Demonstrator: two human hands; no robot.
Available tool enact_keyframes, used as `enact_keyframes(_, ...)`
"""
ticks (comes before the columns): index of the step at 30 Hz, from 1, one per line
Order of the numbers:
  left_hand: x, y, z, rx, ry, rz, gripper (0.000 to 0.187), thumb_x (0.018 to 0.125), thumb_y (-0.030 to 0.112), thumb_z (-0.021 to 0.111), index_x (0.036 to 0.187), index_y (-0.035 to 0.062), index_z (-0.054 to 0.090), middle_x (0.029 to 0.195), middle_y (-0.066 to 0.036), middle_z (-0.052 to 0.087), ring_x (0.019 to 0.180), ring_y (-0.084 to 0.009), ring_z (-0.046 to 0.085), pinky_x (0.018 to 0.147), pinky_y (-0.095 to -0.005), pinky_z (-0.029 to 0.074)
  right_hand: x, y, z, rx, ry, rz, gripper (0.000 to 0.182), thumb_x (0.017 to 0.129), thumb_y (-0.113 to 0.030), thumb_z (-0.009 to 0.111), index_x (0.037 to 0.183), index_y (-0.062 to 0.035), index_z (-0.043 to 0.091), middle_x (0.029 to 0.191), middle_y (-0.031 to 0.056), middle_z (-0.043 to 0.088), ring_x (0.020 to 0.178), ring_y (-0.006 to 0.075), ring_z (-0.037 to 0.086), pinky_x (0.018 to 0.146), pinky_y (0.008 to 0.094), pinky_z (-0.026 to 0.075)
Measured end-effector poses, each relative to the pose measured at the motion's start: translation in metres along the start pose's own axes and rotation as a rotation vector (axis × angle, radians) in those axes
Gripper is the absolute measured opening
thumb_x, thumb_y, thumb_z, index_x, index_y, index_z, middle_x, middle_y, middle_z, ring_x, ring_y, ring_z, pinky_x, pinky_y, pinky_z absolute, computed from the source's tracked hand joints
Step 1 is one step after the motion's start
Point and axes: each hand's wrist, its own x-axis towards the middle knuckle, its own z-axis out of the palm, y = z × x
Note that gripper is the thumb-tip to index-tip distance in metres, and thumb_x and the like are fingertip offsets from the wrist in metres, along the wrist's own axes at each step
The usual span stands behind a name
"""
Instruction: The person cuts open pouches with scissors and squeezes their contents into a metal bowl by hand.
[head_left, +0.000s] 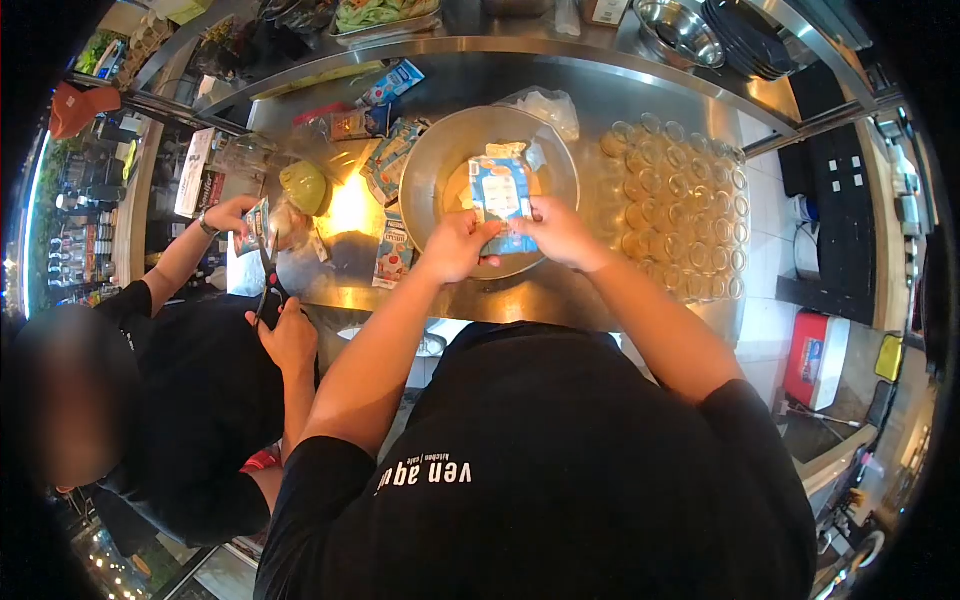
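Observation:
Both my hands grip the lower end of a blue and white carton (503, 190) over a large round metal bowl (420, 185). My left hand (457, 245) is closed on its lower left corner, and my right hand (558, 232) is closed on its lower right side. The carton's upper end points away from me, above the bowl. Something pale and yellowish lies in the bowl, partly hidden by the carton and hands. Left of the bowl lie several flattened cartons (393, 250) on the metal counter (590, 290).
A co-worker at the left holds scissors (268, 270) and a packet (256, 226). Rows of glass jars (680, 205) stand on the right. A plastic bag (550, 110) lies behind the bowl, a green item (304, 187) at the left. A shelf (480, 45) spans the back.

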Motion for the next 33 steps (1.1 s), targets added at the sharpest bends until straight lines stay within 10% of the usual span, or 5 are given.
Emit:
enact_keyframes(7, 0.012, -0.011, 0.026, -0.341, 0.362, 0.037, 0.028, 0.105, 0.025, 0.062, 0.104, -0.0022, 0.069, 0.084, -0.007, 0.072, 0.057, -0.0141, 0.063, 0.052, -0.026, 0.046, 0.01, -0.012, 0.013, 0.462, 0.235, 0.508, 0.025, 0.106, -0.024, 0.06, 0.103, -0.001, 0.07, 0.075, 0.005, 0.066, 0.05, 0.0135, 0.058, 0.046, 0.0289, 0.046)
enact_keyframes(14, 0.012, -0.015, -0.005, -0.499, -0.075, 0.099, 0.029, 0.101, 0.021, 0.066, 0.121, -0.001, 0.066, 0.111, -0.01, 0.073, 0.091, -0.0192, 0.07, 0.079, -0.0341, 0.054, 0.009, -0.011, 0.001, 0.16, -0.071, 0.237, 0.022, 0.104, -0.018, 0.059, 0.115, 0.0007, 0.064, 0.083, 0.0083, 0.072, 0.065, 0.0154, 0.069, 0.057, 0.0296, 0.053)
enact_keyframes(24, 0.025, -0.022, 0.023, -0.227, 0.37, 0.0, 0.024, 0.101, 0.027, 0.068, 0.099, 0.0037, 0.072, 0.078, -0.004, 0.069, 0.054, -0.0094, 0.054, 0.047, -0.026, 0.041, 0.025, -0.009, 0.025, 0.353, 0.29, 0.502, 0.027, 0.103, -0.023, 0.064, 0.089, -0.0003, 0.069, 0.066, 0.0059, 0.064, 0.043, 0.0168, 0.054, 0.042, 0.0309, 0.04)
enact_keyframes(30, 0.016, -0.017, 0.005, -0.341, 0.249, -0.049, 0.025, 0.105, 0.029, 0.062, 0.107, 0.0049, 0.069, 0.089, -0.003, 0.07, 0.062, -0.0105, 0.057, 0.052, -0.0278, 0.045, 0.025, -0.01, 0.018, -0.057, 0.132, 0.23, 0.02, 0.101, -0.018, 0.065, 0.093, 0.0005, 0.069, 0.075, 0.0076, 0.069, 0.063, 0.0202, 0.066, 0.058, 0.0327, 0.051)
enact_keyframes(33, 0.001, -0.004, 0.0, -0.28, 0.065, -0.023, 0.027, 0.106, 0.029, 0.058, 0.113, 0.005, 0.067, 0.094, -0.002, 0.07, 0.072, -0.0112, 0.061, 0.058, -0.029, 0.05, 0.022, -0.024, 0.007, 0.586, -0.092, 0.384, 0.016, 0.099, -0.005, 0.064, 0.113, 0.0015, 0.071, 0.105, 0.0087, 0.075, 0.095, 0.0197, 0.072, 0.085, 0.034, 0.059)
